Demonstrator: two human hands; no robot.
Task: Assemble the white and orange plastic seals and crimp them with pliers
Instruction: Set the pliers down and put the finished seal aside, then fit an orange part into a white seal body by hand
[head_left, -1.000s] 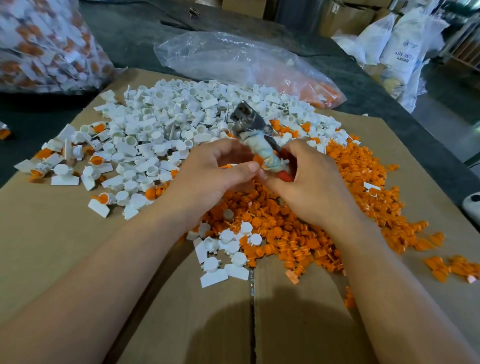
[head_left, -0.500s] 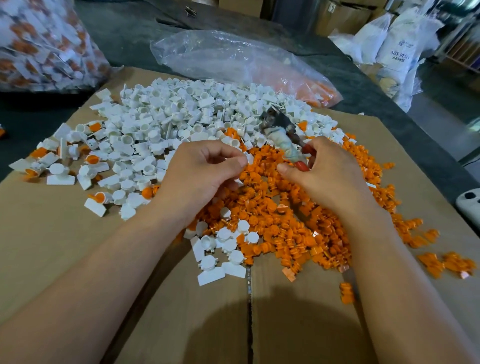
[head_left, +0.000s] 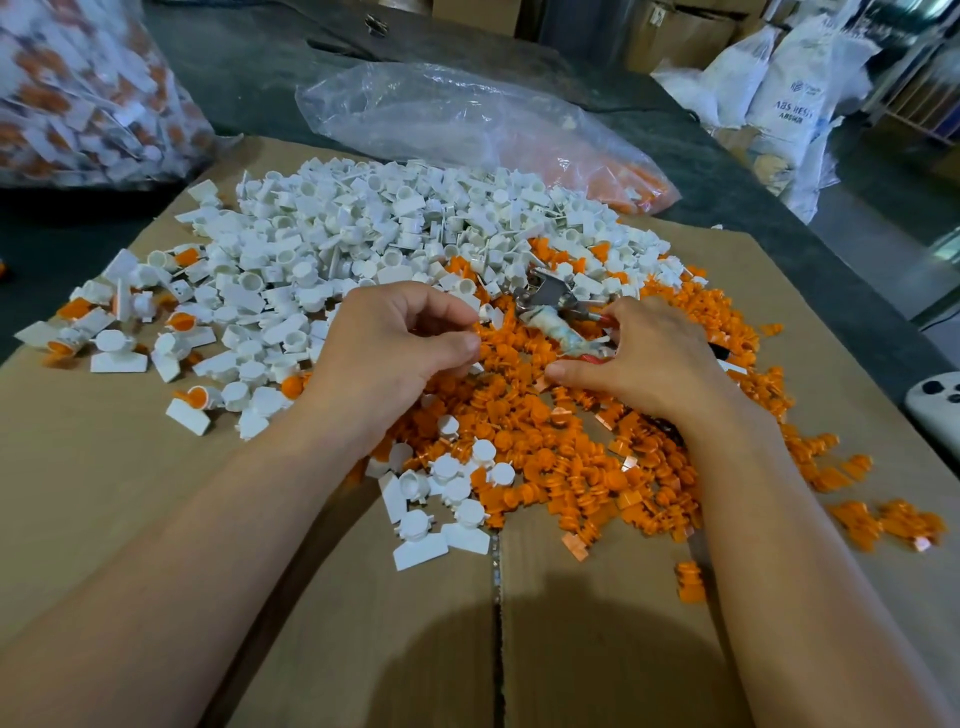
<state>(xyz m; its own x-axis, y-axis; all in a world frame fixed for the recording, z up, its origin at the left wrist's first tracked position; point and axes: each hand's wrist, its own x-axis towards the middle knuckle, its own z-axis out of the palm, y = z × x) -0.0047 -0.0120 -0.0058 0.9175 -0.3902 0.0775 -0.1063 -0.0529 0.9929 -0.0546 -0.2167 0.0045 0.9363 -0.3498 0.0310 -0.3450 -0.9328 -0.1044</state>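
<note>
Cardboard sheet (head_left: 156, 519) spread wide, white seals (head_left: 363, 234) heaped toward its far left edge, orange seals (head_left: 571, 457) piled mid-sheet; right hand (head_left: 649, 364) curls round the pliers (head_left: 550, 301) lying on the orange heap, left hand (head_left: 395, 353) pinches one small white piece (head_left: 491, 314) just beside them

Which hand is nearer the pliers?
Right. The right hand grips the handles of the pliers from their right side; the left hand is apart, left of the tool's head, not touching it.
</note>
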